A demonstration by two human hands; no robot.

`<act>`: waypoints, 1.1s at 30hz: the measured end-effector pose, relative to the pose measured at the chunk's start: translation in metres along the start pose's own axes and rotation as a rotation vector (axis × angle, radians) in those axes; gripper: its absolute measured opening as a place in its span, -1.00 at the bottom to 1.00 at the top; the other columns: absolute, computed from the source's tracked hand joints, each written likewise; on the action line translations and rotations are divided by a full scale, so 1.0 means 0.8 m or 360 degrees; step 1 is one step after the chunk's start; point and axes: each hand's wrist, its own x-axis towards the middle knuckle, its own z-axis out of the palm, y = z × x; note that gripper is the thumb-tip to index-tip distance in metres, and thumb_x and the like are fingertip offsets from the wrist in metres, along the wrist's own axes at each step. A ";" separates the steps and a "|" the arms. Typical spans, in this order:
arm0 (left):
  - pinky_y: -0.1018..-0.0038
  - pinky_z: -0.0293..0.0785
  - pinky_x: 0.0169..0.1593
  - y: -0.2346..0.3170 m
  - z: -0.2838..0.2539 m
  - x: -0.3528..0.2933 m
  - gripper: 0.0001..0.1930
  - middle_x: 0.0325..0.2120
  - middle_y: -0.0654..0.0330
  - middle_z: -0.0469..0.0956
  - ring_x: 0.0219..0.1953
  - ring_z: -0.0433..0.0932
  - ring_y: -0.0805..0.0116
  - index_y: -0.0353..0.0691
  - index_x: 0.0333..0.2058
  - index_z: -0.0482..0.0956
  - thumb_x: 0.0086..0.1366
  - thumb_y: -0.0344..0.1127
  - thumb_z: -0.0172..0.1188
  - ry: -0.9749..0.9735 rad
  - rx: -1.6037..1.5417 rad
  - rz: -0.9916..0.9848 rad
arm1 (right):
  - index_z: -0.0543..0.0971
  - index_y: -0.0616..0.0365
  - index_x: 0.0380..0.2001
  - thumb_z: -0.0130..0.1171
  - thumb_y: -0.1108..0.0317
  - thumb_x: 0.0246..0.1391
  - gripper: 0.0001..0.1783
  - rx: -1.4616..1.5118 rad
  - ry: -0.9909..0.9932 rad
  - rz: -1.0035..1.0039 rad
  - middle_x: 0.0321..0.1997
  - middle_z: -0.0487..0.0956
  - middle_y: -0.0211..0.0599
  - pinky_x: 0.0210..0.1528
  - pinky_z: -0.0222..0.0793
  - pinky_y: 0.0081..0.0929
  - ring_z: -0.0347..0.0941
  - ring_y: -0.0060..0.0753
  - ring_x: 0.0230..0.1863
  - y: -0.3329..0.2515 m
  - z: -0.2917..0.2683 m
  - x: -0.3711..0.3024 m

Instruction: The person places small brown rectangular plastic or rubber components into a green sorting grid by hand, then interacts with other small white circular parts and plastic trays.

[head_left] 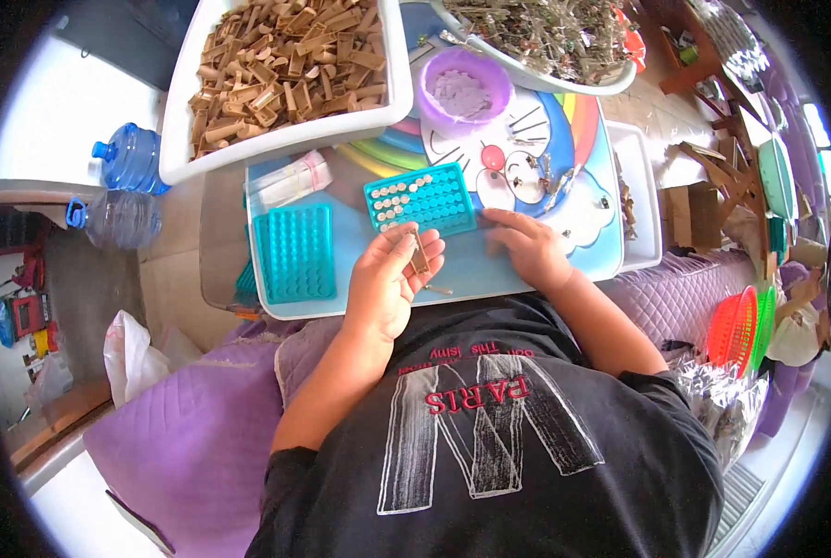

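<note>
My left hand (pixel 383 279) is closed on a small brown box-like plastic piece (pixel 420 254), held upright between thumb and fingers just in front of the teal tray (pixel 448 197). Several rows of round hollows fill that tray, and white round pieces (pixel 390 202) sit in part of them, mostly toward its left side. Over the table by the tray's right corner is my right hand (pixel 534 253). Its fingers reach left, a little apart, and no object shows in them. A thin metal piece (pixel 437 290) lies at the table's near edge, beside my left hand.
A white bin (pixel 285 149) heaped with brown pieces stands at the back left. Behind the tray are a purple bowl (pixel 499 70) of white material and a basin (pixel 611 86) of metal parts. More teal trays (pixel 295 256) lie left. Small metal parts (pixel 557 186) lie right on the printed table.
</note>
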 end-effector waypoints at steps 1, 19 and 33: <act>0.31 0.48 -0.05 -0.001 0.000 0.000 -0.82 -0.20 -0.01 0.51 -0.14 0.53 0.17 -0.25 -0.15 0.42 0.29 -0.37 0.00 0.0004 0.0000 -0.0004 | 0.53 0.12 -0.37 0.04 0.52 -0.21 -0.77 -0.0006 0.0006 0.0006 -0.05 0.50 -0.24 -0.18 0.45 -0.39 0.51 -0.24 -0.18 0.006 -0.001 -0.002; 0.34 0.49 -0.07 -0.009 0.004 0.000 -0.81 -0.21 -0.01 0.50 -0.16 0.53 0.19 -0.28 -0.15 0.38 0.28 -0.37 0.02 -0.0013 0.0037 -0.0016 | 0.44 0.21 -0.18 0.36 0.20 -0.31 -0.42 -0.0429 -0.0131 0.0641 -0.17 0.40 -0.16 -0.10 0.32 -0.27 0.38 -0.07 -0.14 -0.022 -0.027 0.003; 0.37 0.52 -0.12 -0.008 0.013 -0.006 -0.75 -0.18 0.00 0.49 -0.19 0.54 0.23 -0.31 -0.10 0.35 0.30 -0.33 -0.02 -0.0213 -0.0010 -0.0092 | 0.41 0.23 -0.15 0.32 0.46 -0.20 -0.53 0.1399 0.0235 0.0492 -0.10 0.38 -0.24 0.03 0.29 -0.30 0.34 -0.30 0.04 -0.077 0.008 0.040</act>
